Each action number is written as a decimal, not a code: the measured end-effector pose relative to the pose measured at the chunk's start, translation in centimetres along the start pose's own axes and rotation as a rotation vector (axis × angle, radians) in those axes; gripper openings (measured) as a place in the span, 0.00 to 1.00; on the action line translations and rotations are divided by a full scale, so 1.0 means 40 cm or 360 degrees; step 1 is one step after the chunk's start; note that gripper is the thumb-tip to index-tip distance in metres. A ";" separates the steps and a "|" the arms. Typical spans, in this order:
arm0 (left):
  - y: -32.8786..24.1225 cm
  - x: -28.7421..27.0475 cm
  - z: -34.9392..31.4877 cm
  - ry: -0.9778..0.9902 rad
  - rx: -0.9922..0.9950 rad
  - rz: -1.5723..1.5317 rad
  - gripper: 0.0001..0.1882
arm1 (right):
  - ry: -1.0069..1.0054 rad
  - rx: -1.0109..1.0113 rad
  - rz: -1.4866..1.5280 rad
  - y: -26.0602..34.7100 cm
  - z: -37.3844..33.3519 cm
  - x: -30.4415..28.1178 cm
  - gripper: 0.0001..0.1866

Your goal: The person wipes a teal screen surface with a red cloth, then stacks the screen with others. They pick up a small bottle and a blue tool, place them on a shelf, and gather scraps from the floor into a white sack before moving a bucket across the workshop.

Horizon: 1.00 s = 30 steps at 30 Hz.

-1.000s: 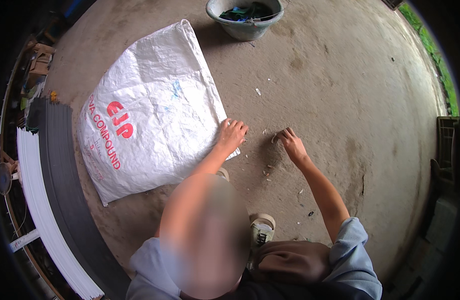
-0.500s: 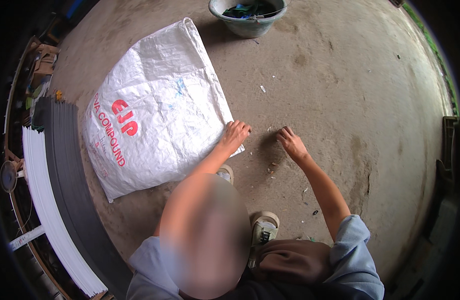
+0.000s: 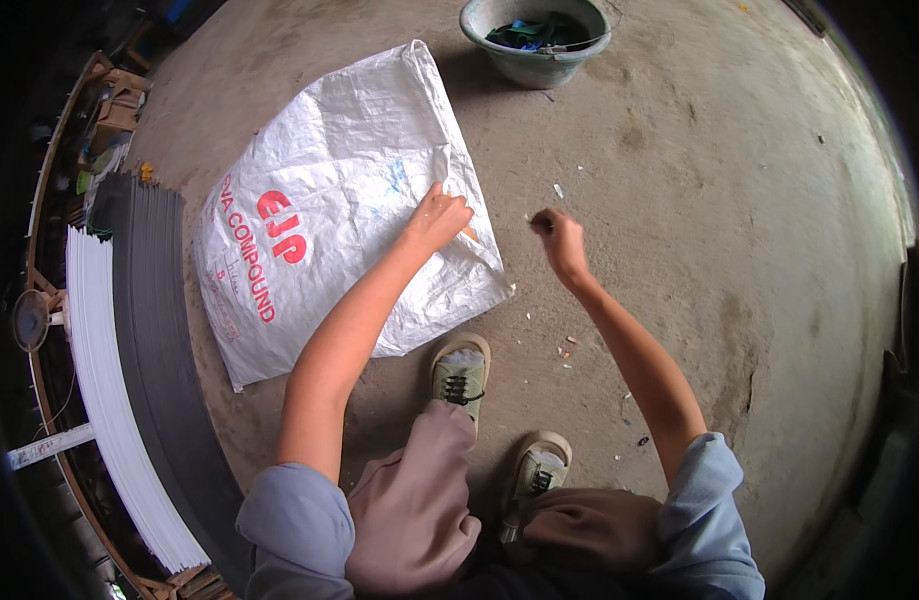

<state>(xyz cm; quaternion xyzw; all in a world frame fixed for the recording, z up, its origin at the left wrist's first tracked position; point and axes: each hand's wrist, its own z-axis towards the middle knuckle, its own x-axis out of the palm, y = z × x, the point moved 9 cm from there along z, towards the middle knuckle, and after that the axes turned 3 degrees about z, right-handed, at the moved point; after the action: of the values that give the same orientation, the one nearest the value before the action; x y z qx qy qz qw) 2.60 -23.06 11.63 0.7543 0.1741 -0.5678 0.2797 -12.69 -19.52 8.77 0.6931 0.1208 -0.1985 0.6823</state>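
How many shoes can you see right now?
2. One olive-green shoe sits just below the white sack's lower edge, under the left arm. The other shoe is lower and to the right, beside the right knee. Neither is hidden.

Left hand [image 3: 438, 215] flat, right hand [image 3: 557, 232] (raised) fisted

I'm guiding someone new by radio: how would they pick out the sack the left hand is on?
Start at the bare concrete floor, left of the grey basin at the top. The sack lies flat there, under the left hand. It is the only white woven bag, crinkled, with red lettering.
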 end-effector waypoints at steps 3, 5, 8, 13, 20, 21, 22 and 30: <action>0.000 -0.014 -0.007 0.0075 0.0129 -0.0143 0.09 | 0.0419 0.0048 0.0150 0.015 0.041 0.157 0.08; -0.018 -0.056 -0.013 -0.0118 0.0262 -0.0313 0.10 | 0.0380 -0.0001 0.0288 0.005 0.065 0.185 0.07; 0.019 -0.032 -0.072 -0.0179 0.0233 -0.0434 0.12 | 0.0410 0.0022 0.0062 0.042 0.064 0.230 0.07; 0.036 -0.032 -0.062 -0.0447 0.0241 -0.0611 0.16 | -0.0068 0.0121 0.0022 -0.039 0.104 0.163 0.11; 0.100 -0.146 -0.123 -0.0712 0.0068 -0.0891 0.15 | 0.0311 0.0706 -0.0129 -0.035 0.060 0.188 0.19; 0.117 -0.189 -0.158 -0.0729 0.0036 -0.0933 0.15 | 0.0332 0.0675 -0.0146 0.035 0.057 0.162 0.18; 0.132 -0.233 -0.191 -0.0745 0.0003 -0.0937 0.16 | 0.0339 0.0608 -0.0121 0.111 0.052 0.135 0.17; 0.383 -0.712 -0.538 -0.0856 -0.0450 -0.0918 0.14 | 0.0478 0.0240 -0.0321 0.850 0.111 0.004 0.13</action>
<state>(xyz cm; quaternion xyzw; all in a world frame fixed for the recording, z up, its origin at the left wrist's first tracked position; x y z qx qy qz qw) 19.44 -20.13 46.50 0.4538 0.3752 -0.7700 0.2456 1.86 -25.28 39.29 0.7485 0.2749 -0.1688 0.5793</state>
